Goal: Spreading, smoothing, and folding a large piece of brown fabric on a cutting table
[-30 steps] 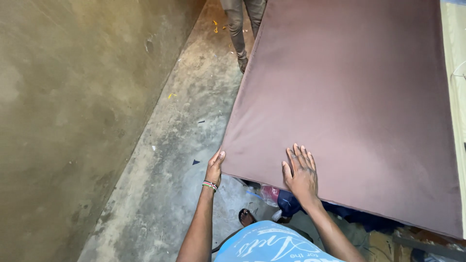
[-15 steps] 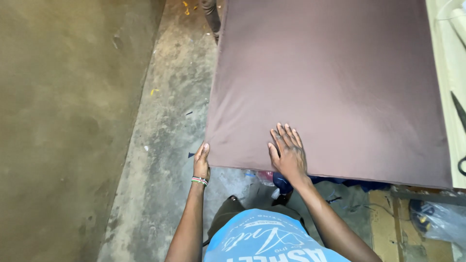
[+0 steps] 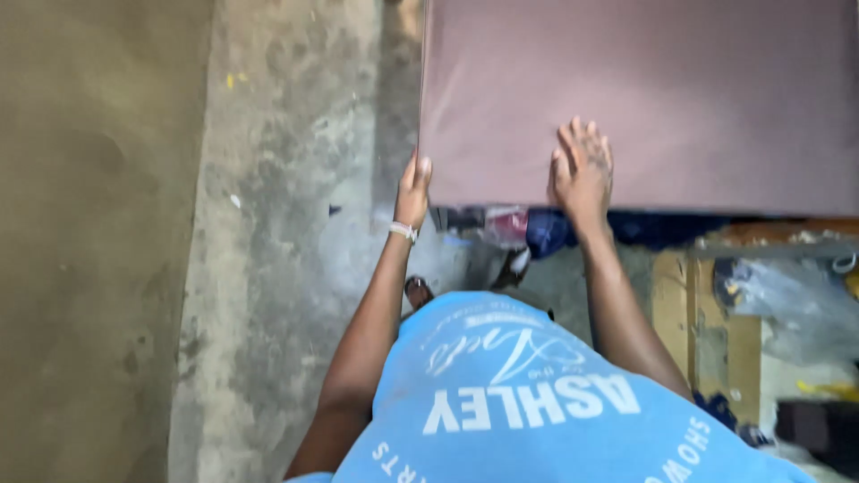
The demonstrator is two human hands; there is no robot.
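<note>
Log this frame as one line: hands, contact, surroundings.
left hand: grips board corner | right hand: flat on board near edge | board: brown, large | below: concrete floor, clutter under board

The board (image 3: 644,89) under my right hand (image 3: 583,170) looks like smooth matt brown hardboard, no shine at all. Floor (image 3: 268,268) is rough, patchy bare concrete, and my shirt (image 3: 537,411) is soft blue cotton cloth.

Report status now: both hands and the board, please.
Left hand grips corner of large flat brown board. Right hand flat on top. Nothing on board.
</note>
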